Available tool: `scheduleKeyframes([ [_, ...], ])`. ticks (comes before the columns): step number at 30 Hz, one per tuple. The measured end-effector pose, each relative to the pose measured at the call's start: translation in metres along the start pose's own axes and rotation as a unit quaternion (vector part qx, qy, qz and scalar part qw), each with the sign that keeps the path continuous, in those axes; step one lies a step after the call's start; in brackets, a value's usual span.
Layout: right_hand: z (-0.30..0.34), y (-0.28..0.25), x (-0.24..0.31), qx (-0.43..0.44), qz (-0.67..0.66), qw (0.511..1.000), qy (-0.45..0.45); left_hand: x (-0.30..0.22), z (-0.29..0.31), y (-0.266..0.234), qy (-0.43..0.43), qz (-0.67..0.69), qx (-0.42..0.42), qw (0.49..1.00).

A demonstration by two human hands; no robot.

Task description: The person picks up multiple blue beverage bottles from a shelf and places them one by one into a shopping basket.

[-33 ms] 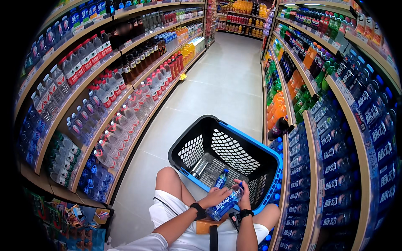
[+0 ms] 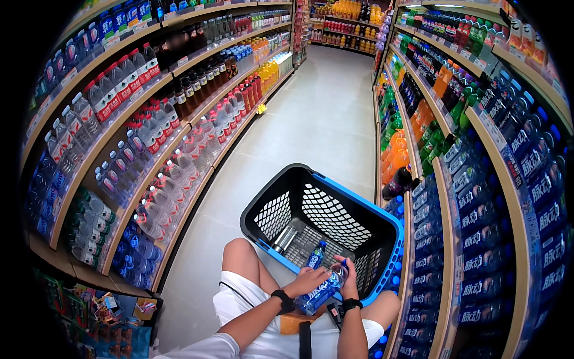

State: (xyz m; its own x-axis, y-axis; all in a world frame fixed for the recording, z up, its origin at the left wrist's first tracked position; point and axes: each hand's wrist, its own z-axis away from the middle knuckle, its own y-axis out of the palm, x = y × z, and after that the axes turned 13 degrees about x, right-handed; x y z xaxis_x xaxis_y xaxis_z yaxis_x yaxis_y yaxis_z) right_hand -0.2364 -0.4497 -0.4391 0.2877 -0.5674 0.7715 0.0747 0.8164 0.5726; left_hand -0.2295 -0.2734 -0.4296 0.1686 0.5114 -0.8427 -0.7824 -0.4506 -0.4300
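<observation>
A blue-labelled plastic drink bottle (image 2: 318,299) lies tilted above my lap, held between both hands. My left hand (image 2: 310,280) wraps over its body from the left, fingers closed on it. At its upper end, my right hand (image 2: 348,280) grips the clear neck area, with a bit of blue at the fingers that may be the cap. Just beyond my hands, a second blue-capped bottle (image 2: 315,256) shows inside the black shopping basket (image 2: 326,179) with a blue rim; its lower part is hidden by my left hand. A shiny silvery cylinder (image 2: 286,239) lies on the basket floor.
Shelves of bottled water (image 2: 173,179) run along the left of the aisle. On the right, close to the basket, shelves hold blue drink bottles (image 2: 472,245) and orange soda bottles (image 2: 394,152). Pale floor tiles (image 2: 311,107) stretch ahead. Small hanging packets (image 2: 107,311) are at lower left.
</observation>
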Motion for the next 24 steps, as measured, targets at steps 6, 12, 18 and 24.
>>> scheduleKeyframes([
  [6, -0.002, -0.002, -0.004, 0.001, -0.012, 1.000, 0.003, 0.002, 0.000, -0.001, 0.017, -0.035, -0.006, 0.999],
  [12, -0.013, -0.013, -0.017, -0.044, -0.019, 0.996, -0.071, 0.020, -0.007, 0.005, 0.062, -0.116, -0.036, 0.991],
  [18, -0.010, -0.017, -0.015, -0.029, -0.047, 0.996, -0.064, 0.033, -0.009, 0.015, 0.127, -0.186, -0.076, 0.971],
  [24, -0.010, -0.013, -0.013, -0.036, 0.000, 0.997, -0.061, 0.033, -0.012, 0.013, 0.098, -0.195, -0.073, 0.973],
])
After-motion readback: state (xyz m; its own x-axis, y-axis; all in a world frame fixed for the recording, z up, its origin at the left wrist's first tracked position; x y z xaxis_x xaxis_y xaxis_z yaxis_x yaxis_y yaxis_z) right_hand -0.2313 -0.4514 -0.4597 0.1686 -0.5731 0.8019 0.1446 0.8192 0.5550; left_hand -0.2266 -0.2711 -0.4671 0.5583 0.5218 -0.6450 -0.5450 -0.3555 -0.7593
